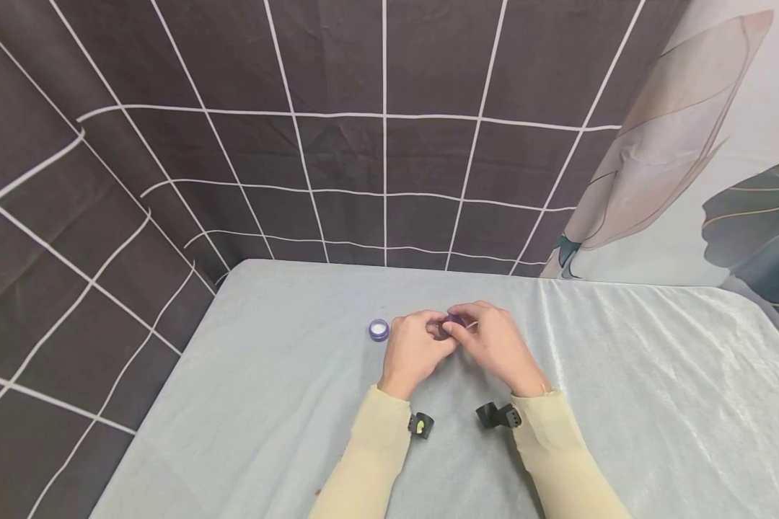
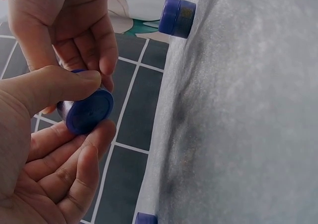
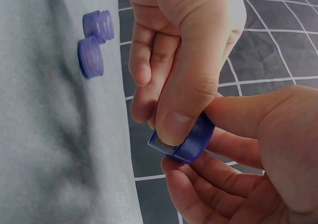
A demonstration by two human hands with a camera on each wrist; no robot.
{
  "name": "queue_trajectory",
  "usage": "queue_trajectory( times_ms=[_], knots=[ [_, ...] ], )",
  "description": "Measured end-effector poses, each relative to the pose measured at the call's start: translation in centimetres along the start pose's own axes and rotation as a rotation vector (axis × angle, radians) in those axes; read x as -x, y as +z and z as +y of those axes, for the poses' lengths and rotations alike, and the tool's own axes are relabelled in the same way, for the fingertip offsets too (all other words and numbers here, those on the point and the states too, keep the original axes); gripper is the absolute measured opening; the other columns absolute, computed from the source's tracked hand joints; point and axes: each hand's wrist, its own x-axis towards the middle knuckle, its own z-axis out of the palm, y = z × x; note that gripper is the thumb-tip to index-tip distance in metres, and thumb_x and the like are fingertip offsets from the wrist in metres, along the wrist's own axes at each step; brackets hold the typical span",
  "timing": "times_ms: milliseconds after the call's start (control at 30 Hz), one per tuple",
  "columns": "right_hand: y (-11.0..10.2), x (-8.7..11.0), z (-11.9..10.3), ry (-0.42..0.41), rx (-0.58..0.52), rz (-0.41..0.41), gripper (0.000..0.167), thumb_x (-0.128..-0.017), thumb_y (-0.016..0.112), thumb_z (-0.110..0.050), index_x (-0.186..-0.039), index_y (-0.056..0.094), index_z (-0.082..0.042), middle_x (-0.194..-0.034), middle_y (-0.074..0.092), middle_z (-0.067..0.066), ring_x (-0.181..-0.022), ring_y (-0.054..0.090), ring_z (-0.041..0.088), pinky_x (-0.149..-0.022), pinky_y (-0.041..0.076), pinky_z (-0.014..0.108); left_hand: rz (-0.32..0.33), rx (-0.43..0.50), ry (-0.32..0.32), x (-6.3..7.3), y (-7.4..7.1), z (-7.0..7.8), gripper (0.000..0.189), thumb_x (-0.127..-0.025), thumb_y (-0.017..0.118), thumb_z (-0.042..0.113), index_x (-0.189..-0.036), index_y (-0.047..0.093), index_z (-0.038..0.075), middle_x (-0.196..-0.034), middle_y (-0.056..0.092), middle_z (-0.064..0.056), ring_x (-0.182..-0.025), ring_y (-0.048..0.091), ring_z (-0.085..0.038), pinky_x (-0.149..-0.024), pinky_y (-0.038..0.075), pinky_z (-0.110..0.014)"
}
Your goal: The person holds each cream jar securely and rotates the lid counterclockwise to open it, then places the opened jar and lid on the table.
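Observation:
In front of me, both hands hold one small blue jar (image 3: pixel 196 139) raised over the table. My left hand (image 1: pixel 417 349) pinches it with thumb and fingers, the thumb across a gold label. From the other side my right hand (image 1: pixel 496 344) grips the jar's band. The left wrist view shows the round flat end (image 2: pixel 90 113) of the jar; the fingers cover much of the rest. Left of my left hand stands an open jar (image 1: pixel 379 330), pale inside. A second blue piece (image 3: pixel 90 57) like a lid sits beside the threaded one (image 3: pixel 98 25) in the right wrist view.
Another blue jar (image 2: pixel 177 17) with a gold label stands on the table near the right hand, hidden from the head view. A pale velvety cloth (image 1: pixel 266 404) covers the table. Dark grid-patterned curtains (image 1: pixel 337 151) hang along its back and left sides, a floral one (image 1: pixel 675 144) at the right.

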Motion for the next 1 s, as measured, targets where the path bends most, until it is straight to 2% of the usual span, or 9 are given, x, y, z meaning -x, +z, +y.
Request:
queue_trajectory(
  times_ms=[533,1000],
  knots=[
    [-0.10,-0.03,-0.13,0.005,0.002,-0.028,0.022,-0.090,0.074,-0.014,-0.108,0.074,-0.001,-0.103,0.073,0.014,-0.096,0.069,0.028,-0.083,0.053,0.047,-0.006,0.006,0.002,0.09,-0.11,-0.02,0.028,-0.076,0.081,0.023,-0.101,0.079,0.011,-0.079,0.075,0.005,-0.070,0.067,-0.002,-0.064,0.050,-0.017],
    [-0.15,-0.03,-0.34,-0.001,-0.015,-0.040,0.024,-0.090,0.073,-0.010,-0.111,0.073,0.001,-0.106,0.072,0.015,-0.090,0.069,0.026,-0.080,0.055,0.044,-0.015,0.017,-0.006,0.00,-0.14,0.03,0.029,-0.076,0.081,0.021,-0.102,0.078,0.010,-0.080,0.076,0.003,-0.070,0.068,-0.002,-0.064,0.051,-0.016]
  ],
)
